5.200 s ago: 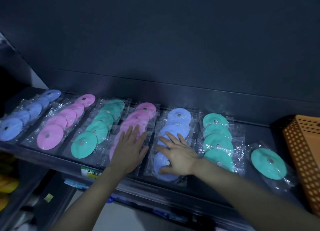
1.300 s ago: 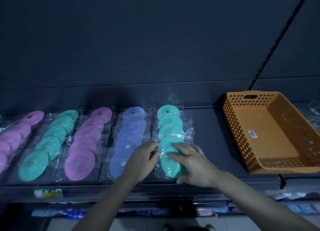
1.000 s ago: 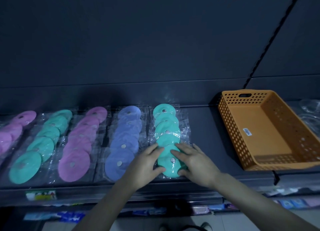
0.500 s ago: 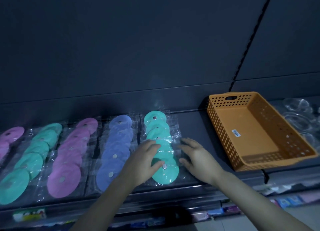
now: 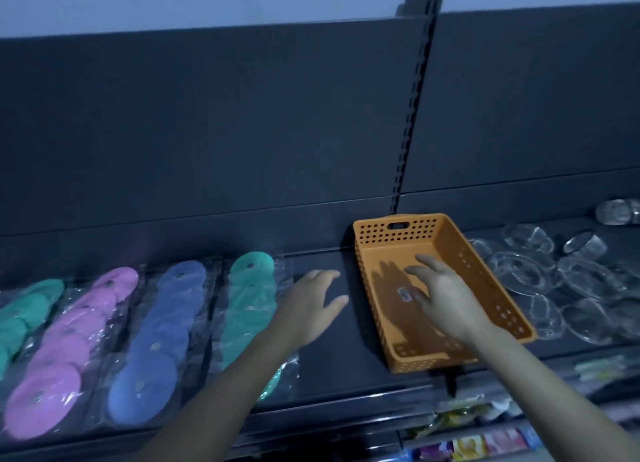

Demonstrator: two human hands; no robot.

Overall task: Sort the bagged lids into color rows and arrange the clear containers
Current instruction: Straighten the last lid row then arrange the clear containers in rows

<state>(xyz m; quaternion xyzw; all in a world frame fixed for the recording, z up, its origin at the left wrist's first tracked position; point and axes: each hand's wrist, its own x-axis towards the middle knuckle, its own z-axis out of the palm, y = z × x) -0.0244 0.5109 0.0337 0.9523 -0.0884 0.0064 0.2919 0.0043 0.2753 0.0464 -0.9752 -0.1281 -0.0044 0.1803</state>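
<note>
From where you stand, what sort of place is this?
Most likely a shop: a slotted shelving upright runs up the back, rows of bagged lids are laid out like stock, and there are packaged goods lower down.

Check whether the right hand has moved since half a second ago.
Yes. The right hand went rightward: from the shelf beside the teal lid row to above the orange basket, fingers spread, holding nothing.
</note>
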